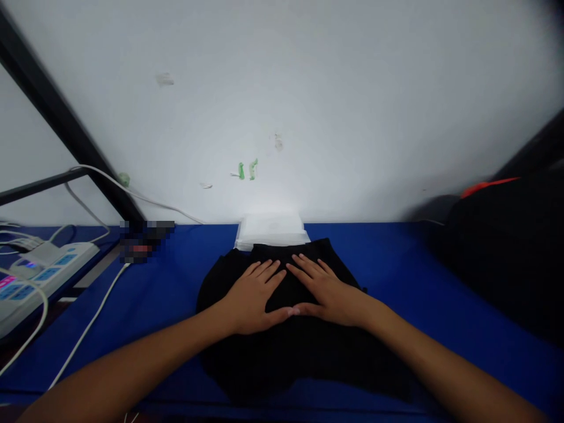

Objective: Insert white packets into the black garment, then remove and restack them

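A black garment, by its shape a pair of shorts (304, 358), lies spread on the blue surface (167, 294), its waist edge toward the wall and its lower edge toward me. My left hand (258, 296) rests flat on the upper middle of it, fingers spread. Beside it, my right hand (326, 291) also lies flat with its fingers apart. The two thumb tips meet over the cloth. Just beyond the waist edge sits a stack of white, flat, sheet-like items (271, 230), partly covered by the cloth.
A white power strip (48, 282) with plugs and cables stands at the left. A white cable (92, 323) runs over the blue surface to a pixelated item (143, 241). At the right is a large black object with a red edge (489, 185). A wall (352, 117) closes the back.
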The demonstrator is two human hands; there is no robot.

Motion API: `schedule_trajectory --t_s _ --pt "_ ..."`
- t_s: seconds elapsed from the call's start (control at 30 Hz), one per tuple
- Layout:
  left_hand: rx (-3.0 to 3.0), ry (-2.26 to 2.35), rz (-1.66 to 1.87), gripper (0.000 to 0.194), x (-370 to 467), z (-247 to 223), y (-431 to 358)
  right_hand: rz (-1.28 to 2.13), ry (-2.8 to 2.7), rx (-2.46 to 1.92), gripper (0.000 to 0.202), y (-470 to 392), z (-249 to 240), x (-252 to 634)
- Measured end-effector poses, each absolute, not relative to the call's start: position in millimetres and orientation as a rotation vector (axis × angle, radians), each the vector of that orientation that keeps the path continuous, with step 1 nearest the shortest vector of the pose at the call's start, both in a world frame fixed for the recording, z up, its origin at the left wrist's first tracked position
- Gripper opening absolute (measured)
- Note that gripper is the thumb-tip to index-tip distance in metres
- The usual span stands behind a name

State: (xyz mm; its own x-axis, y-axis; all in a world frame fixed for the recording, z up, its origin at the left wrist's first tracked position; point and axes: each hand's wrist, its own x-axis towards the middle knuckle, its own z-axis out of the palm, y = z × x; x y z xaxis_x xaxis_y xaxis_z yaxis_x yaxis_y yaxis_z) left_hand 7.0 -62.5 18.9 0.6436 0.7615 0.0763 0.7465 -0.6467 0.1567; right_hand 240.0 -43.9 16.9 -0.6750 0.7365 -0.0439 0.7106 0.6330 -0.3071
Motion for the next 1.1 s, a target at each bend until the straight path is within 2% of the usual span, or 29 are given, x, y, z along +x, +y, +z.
schedule_trajectory --t_s 0.23,0.63,0.83,1.0,1.1 --pt "2.759 1.249 0.203 0.08 6 18 -62 0.438 -2.775 -1.236 0.093 -43 17 241" --pt "2.723 1.266 -0.007 0.086 1 26 -60 0.38 -2.752 -1.288 0.095 -42 20 243" --pt "2.654 1.292 0.023 0.085 -9 32 -54 0.46 -2.707 -1.392 0.092 -30 24 264" --pt "2.663 1.232 0.101 0.078 -18 49 -71 0.444 -2.616 -1.432 0.08 -51 38 283" --pt "2.686 1.039 0.234 0.062 -28 59 -101 0.569 -2.668 -1.315 0.072 -87 49 294"
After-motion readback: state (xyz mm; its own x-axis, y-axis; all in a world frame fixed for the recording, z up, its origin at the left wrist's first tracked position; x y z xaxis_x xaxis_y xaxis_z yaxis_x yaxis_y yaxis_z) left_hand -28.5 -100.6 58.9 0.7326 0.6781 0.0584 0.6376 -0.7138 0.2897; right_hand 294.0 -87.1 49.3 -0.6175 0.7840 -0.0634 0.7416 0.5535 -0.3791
